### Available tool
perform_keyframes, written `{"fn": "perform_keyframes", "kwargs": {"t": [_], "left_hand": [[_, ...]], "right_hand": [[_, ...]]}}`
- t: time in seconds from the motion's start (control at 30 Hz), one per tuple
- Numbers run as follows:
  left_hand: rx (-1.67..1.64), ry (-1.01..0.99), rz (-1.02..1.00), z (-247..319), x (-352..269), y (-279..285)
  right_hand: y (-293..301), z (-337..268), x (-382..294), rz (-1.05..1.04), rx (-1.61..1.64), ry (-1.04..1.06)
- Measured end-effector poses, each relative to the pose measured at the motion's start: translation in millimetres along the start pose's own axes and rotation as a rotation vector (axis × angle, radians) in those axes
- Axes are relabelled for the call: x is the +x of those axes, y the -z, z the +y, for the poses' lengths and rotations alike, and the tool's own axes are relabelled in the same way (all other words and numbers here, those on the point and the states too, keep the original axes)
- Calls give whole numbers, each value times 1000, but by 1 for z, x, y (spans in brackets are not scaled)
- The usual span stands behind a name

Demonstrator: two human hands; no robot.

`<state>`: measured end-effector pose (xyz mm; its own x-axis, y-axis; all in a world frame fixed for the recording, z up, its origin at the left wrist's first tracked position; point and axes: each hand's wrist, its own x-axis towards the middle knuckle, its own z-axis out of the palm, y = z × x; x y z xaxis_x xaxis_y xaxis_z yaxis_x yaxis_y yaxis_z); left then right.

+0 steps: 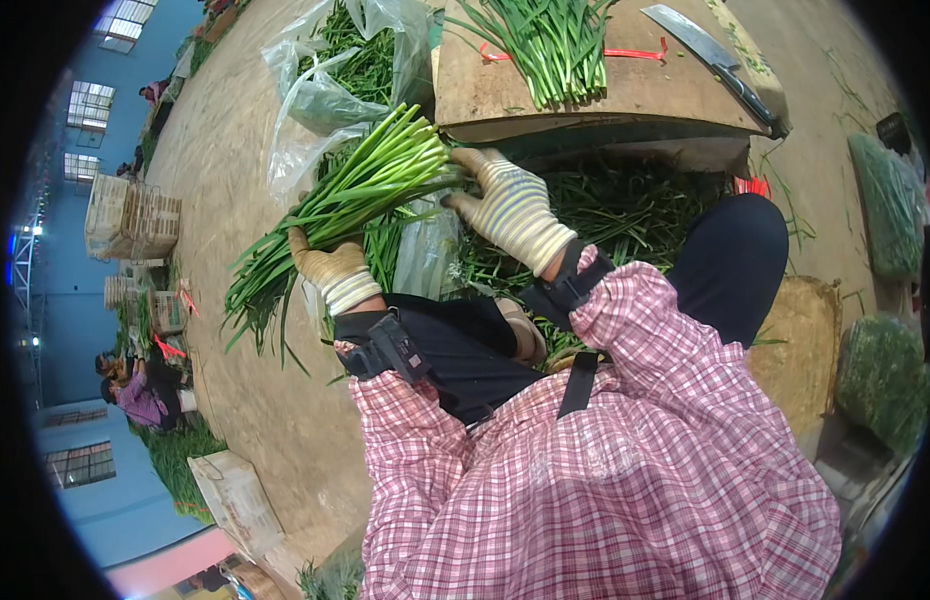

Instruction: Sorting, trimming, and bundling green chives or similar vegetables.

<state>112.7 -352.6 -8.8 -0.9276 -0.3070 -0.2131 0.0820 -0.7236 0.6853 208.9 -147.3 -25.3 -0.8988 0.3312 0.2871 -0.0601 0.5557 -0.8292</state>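
Note:
A thick bunch of garlic chives (375, 180) lies across my left hand (334, 270), which grips it from below. Its pale cut ends point up and right, while the leaves droop to the lower left. My right hand (514, 206) is at the cut ends, thumb and fingers apart; whether the fingertips touch the stalks is hard to tell. Striped knit work gloves with tan palms cover both hands. Beyond them, another bunch of chives (547, 52) rests on a wooden board (502, 97), over a red tie strip (634, 53).
A cleaver (697, 41) lies at the board's right side. Loose leaves (630, 210) fill the space below the board. A clear plastic bag (315, 105) of greens stands at the left. Bagged greens (885, 210) lie far right. Stacked crates (131, 217) and seated people (142, 397) are further left.

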Motion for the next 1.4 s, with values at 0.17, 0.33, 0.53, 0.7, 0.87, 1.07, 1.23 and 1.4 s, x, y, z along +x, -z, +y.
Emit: {"fn": "perform_keyframes", "kwargs": {"t": [0.17,0.33,0.53,0.7,0.87,1.07,1.23,1.4], "left_hand": [[27,22,9,-8,-7,-7],[-18,35,41,-8,-13,-6],[-52,52,61,-14,-15,-17],[-106,62,1,-16,-20,-12],[-264,-69,-378,9,9,19],[-406,-76,-709,33,4,34],[-284,-68,-821,28,-12,32],[-302,5,-908,18,-32,18]], "right_hand": [[4,0,4,82,-457,425],[6,1,6,-18,-433,465],[-22,10,5,-171,410,-118],[-25,-17,2,-189,893,-274],[38,31,-7,-265,505,-147],[103,75,20,-612,-965,-117],[66,-13,48,-346,-74,316],[53,-43,46,-602,-34,317]]}}
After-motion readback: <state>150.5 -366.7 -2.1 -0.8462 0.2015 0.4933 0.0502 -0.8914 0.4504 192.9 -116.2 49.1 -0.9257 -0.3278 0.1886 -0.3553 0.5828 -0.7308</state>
